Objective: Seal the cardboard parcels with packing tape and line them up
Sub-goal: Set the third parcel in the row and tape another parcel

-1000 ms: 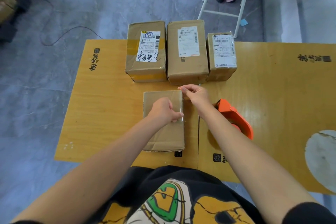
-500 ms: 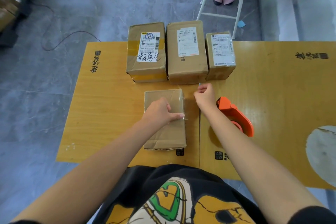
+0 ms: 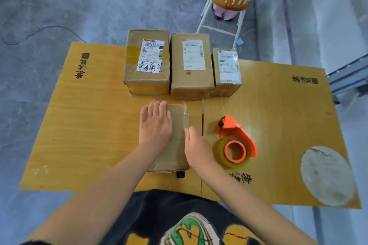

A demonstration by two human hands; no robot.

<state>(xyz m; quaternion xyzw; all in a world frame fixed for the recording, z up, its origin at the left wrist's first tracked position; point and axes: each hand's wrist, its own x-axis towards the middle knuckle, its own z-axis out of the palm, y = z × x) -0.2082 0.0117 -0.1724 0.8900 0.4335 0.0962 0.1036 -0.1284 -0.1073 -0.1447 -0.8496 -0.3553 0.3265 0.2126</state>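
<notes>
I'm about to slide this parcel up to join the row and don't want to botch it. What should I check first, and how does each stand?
1. Tape on the near parcel pressed down: a clear strip shows along its right edge, but whether it is stuck flat, cannot tell.
2. Hands placed to push: left hand flat on top, right hand at the right side; ok.
3. Hands free of the dispenser: it lies alone on the table; ok.
4. Free slot in the row: table bare right of the small parcel; ok.
5. Path to that slot: the middle parcel stands straight ahead, so steer right; not ok.
</notes>
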